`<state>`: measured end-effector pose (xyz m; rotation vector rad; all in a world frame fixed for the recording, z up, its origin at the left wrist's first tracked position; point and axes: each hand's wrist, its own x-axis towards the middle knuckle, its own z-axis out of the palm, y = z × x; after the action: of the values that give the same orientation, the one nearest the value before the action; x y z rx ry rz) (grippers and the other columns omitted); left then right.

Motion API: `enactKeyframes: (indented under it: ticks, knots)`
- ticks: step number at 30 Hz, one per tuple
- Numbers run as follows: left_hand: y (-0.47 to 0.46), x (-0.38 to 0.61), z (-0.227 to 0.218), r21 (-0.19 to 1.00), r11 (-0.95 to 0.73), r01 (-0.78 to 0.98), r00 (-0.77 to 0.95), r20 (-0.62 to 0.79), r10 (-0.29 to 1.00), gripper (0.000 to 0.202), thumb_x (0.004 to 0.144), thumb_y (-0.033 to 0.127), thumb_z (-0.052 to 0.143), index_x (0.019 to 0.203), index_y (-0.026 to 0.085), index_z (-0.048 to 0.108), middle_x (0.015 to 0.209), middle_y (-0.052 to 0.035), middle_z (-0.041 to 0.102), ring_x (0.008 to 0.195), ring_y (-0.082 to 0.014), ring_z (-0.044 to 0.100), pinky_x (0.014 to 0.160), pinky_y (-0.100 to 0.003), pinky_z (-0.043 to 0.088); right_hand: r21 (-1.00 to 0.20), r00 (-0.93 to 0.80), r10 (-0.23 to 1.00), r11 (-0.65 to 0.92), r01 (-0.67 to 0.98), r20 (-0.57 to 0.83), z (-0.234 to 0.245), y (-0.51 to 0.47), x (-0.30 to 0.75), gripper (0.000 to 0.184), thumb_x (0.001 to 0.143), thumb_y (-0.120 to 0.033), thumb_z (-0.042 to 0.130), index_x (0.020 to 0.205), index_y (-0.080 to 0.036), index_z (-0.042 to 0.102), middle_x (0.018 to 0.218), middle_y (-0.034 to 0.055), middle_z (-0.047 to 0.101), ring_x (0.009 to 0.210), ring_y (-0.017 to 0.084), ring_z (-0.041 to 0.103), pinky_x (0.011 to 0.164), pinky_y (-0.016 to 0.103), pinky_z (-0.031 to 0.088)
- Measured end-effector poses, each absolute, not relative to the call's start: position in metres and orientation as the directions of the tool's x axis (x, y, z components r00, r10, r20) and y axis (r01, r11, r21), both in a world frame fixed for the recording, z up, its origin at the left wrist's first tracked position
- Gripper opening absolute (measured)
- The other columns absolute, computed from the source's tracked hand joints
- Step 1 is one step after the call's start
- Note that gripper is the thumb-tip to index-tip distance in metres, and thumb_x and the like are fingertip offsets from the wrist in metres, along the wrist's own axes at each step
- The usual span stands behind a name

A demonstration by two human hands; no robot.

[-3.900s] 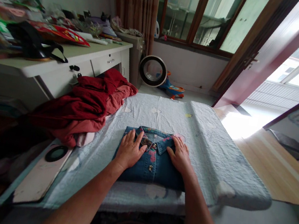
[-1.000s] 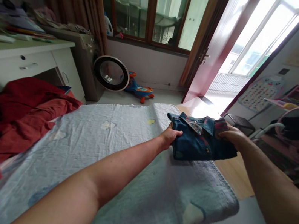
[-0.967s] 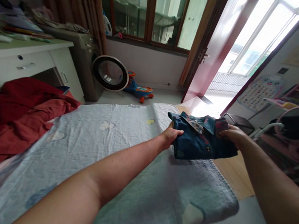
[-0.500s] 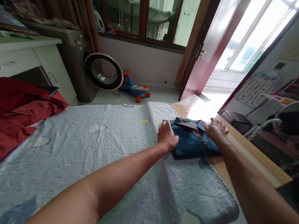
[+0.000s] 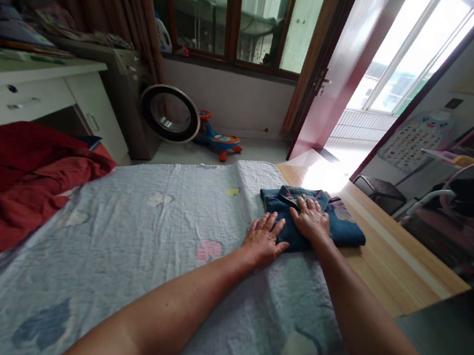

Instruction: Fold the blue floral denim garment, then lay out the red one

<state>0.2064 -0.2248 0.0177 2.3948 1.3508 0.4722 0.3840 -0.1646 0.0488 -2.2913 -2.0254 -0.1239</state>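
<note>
A folded blue denim shirt [image 5: 344,227] with a patterned collar lies at the right edge of the pale quilted cover [image 5: 139,246], partly on the wooden tabletop [image 5: 390,264]. My right hand [image 5: 311,220] rests flat on the shirt, fingers spread. My left hand [image 5: 263,239] lies flat on the cover, its fingertips at the shirt's near left edge. Neither hand grips anything.
A heap of red clothing [image 5: 14,176] sits at the cover's left side. A white desk with drawers [image 5: 27,100] stands behind it. A round fan [image 5: 169,113] and a toy car [image 5: 220,138] are on the floor. A red door [image 5: 339,79] stands open.
The folded shirt, carried in both hands to the right a second ago, now lies on the table edge. Both hands have let go and flattened, the right one moving onto the shirt's middle.
</note>
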Motion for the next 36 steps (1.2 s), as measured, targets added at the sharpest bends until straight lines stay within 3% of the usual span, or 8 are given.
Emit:
enactKeyframes:
  ticks: [4,8,11,15,20,25,30,36]
  knots:
    - [-0.244,0.185,0.019,0.478,-0.481,0.735,0.541,0.015,0.841,0.073,0.093,0.054,0.044,0.154,0.022,0.021,0.163,-0.0115,0.014,0.149,-0.0318,0.014,0.118,-0.054,0.015,0.017,0.120,0.985,-0.123,0.992,0.125,0.049,-0.166,0.382,0.067,0.094,-0.061,0.024,0.150,-0.026,0.033,0.157,0.0112,0.031,0.142,0.033,0.025,0.108,0.057,0.028]
    - [-0.271,0.152,0.020,0.486,-0.507,0.712,0.607,-0.063,0.792,0.070,0.093,0.051,0.045,0.153,0.022,0.026,0.162,-0.0118,0.016,0.149,-0.0310,0.012,0.117,-0.052,0.020,0.018,0.118,0.984,-0.121,0.992,0.134,0.050,-0.167,0.382,0.067,0.094,-0.061,0.022,0.150,-0.026,0.034,0.157,0.0117,0.031,0.143,0.034,0.024,0.107,0.057,0.028]
    - [-0.299,0.115,0.021,0.469,-0.489,0.735,0.601,-0.117,0.791,0.073,0.092,0.048,0.049,0.154,0.024,0.020,0.162,-0.0130,0.017,0.148,-0.0298,0.020,0.116,-0.055,0.020,0.039,0.117,0.986,-0.122,0.992,0.120,0.054,-0.167,0.380,0.066,0.095,-0.060,0.023,0.150,-0.026,0.034,0.159,0.0121,0.027,0.144,0.036,0.019,0.110,0.063,0.018]
    - [-0.341,0.049,0.028,0.406,-0.415,0.814,0.499,-0.124,0.858,0.071,0.093,0.045,0.046,0.155,0.028,0.016,0.162,-0.0094,0.017,0.149,-0.0263,0.017,0.118,-0.053,0.015,0.081,0.093,0.972,-0.112,0.990,0.214,0.057,-0.172,0.371,0.062,0.096,-0.051,0.026,0.151,-0.023,0.032,0.162,0.0118,0.018,0.147,0.034,0.009,0.113,0.064,0.001]
    - [-0.382,-0.046,0.027,0.256,-0.225,0.940,0.262,-0.120,0.958,0.064,0.093,0.041,0.045,0.153,0.028,0.025,0.161,-0.0075,0.023,0.148,-0.0268,0.020,0.118,-0.052,0.014,0.007,0.051,0.995,-0.052,0.999,0.089,0.055,-0.180,0.362,0.062,0.096,-0.053,0.024,0.148,-0.023,0.037,0.158,0.0104,0.028,0.145,0.033,0.018,0.112,0.065,0.013]
    - [-0.403,-0.102,0.008,0.183,-0.073,0.980,0.090,-0.087,0.992,0.056,0.092,0.043,0.047,0.145,0.028,0.043,0.156,-0.0084,0.034,0.145,-0.0312,0.026,0.116,-0.055,0.017,-0.035,0.085,0.995,-0.083,0.996,0.044,0.074,-0.175,0.331,0.054,0.090,-0.048,0.044,0.135,-0.020,0.055,0.153,0.0163,0.036,0.142,0.042,0.023,0.107,0.069,0.019]
    - [-0.409,-0.104,-0.002,0.197,-0.060,0.979,0.052,0.043,0.998,0.051,0.094,0.044,0.043,0.144,0.030,0.045,0.155,-0.0037,0.038,0.145,-0.0271,0.027,0.117,-0.050,0.017,-0.171,-0.191,0.980,0.197,0.965,0.048,0.087,-0.209,0.220,0.050,0.092,-0.042,0.046,0.135,-0.019,0.054,0.152,0.0137,0.039,0.137,0.031,0.038,0.110,0.049,0.030]
    - [-0.415,-0.102,0.002,0.277,-0.064,0.959,0.042,0.083,0.996,0.048,0.095,0.043,0.043,0.139,0.026,0.049,0.152,-0.0046,0.042,0.144,-0.0251,0.030,0.118,-0.047,0.019,-0.340,-0.466,0.883,0.455,0.823,0.052,0.046,-0.287,0.090,0.049,0.093,-0.041,0.048,0.137,-0.020,0.049,0.154,0.0144,0.036,0.139,0.029,0.035,0.111,0.049,0.027]
